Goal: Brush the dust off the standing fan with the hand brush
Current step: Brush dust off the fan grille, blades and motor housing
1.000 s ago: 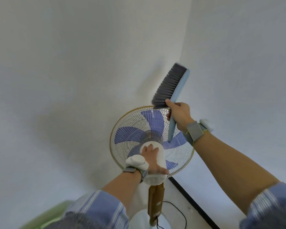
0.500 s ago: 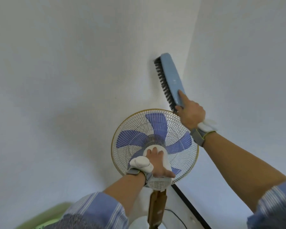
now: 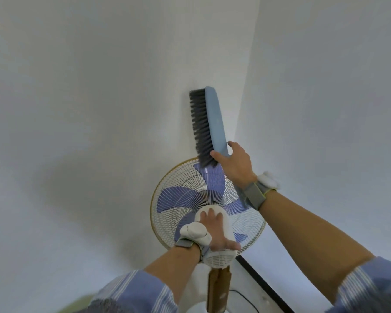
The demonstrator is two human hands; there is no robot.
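The standing fan (image 3: 178,199) has a white wire cage with a gold rim and purple blades, seen from behind and above. My left hand (image 3: 215,233) rests flat on the white motor housing at the back of the fan. My right hand (image 3: 235,166) grips the light blue hand brush (image 3: 215,123) by its handle. The brush points upward in front of the wall, above the top rim of the cage, with its dark grey bristles facing left. The lowest bristles sit just at the top edge of the cage.
The fan stands in a corner of two pale walls (image 3: 88,109). Its brown pole (image 3: 219,290) drops to a white base, with a black cable (image 3: 246,299) and a dark skirting strip (image 3: 264,283) on the floor to the right. A green edge (image 3: 77,306) shows at bottom left.
My right hand swung the brush from leaning right with bristles facing left-down to upright above the fan's top rim. The left hand stayed on the motor housing.
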